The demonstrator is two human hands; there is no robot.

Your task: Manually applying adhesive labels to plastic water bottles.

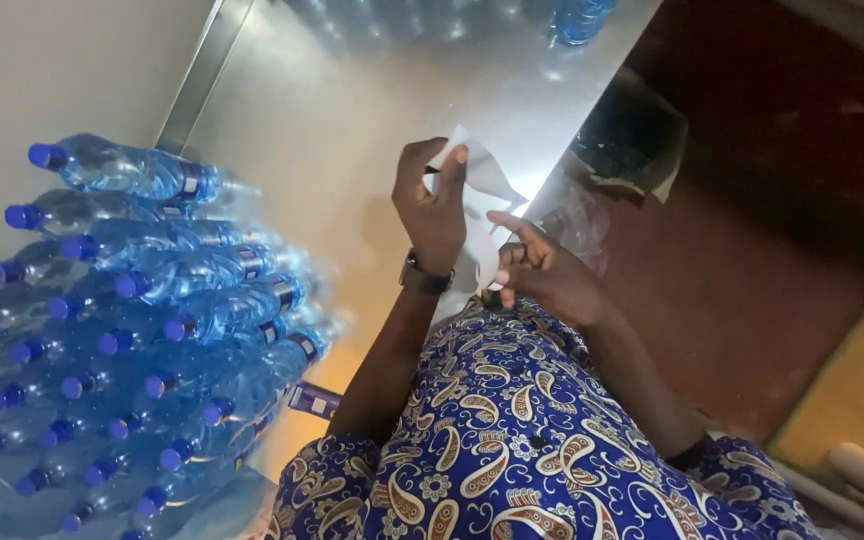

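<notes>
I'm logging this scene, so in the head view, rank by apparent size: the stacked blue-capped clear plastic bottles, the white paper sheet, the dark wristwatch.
1. Stack of blue-capped clear plastic bottles, by far the largest.
2. White paper sheet, held in both hands.
3. Dark wristwatch, the smallest.

Shiny metal table (352,110), stacked blue-capped water bottles (152,300) lying on it

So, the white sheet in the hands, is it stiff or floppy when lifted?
The white sheet is probably floppy: it bends and curls between the left hand and the right hand. It looks thin and light, since fingertips alone hold it. It may crease or tear easily; its exact material I cannot tell.
</notes>
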